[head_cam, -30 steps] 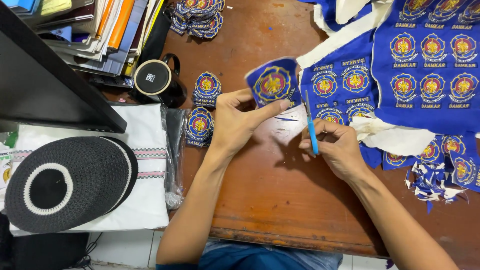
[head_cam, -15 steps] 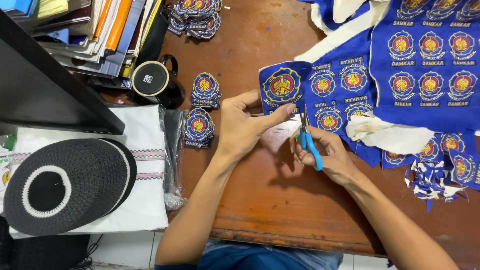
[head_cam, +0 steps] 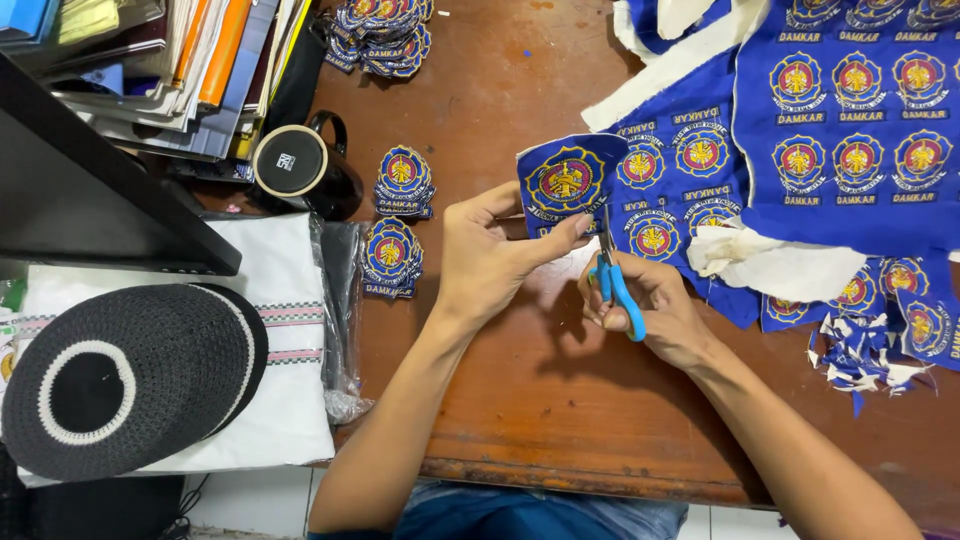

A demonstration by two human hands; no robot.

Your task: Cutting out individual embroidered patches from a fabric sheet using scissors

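Note:
My left hand (head_cam: 492, 255) pinches a blue embroidered patch (head_cam: 565, 180) with a round yellow and red emblem, held up over the wooden table (head_cam: 560, 400). My right hand (head_cam: 650, 310) grips blue-handled scissors (head_cam: 612, 280), blades pointing up at the patch's lower right edge. The patch hangs from a long strip of the same blue patch cloth (head_cam: 690, 160).
A large blue sheet of uncut patches (head_cam: 850, 110) covers the right side, with white backing (head_cam: 770, 265) and cut scraps (head_cam: 860, 355). Cut patch piles (head_cam: 400, 185) (head_cam: 392, 258) (head_cam: 380, 30) lie left and back. A black mug (head_cam: 295, 165), papers, a black cap (head_cam: 120, 375) on folded cloth.
The scissors turned from pointing down on the table to blades up at the patch. My left hand shifted the patch slightly right and closer to the scissors.

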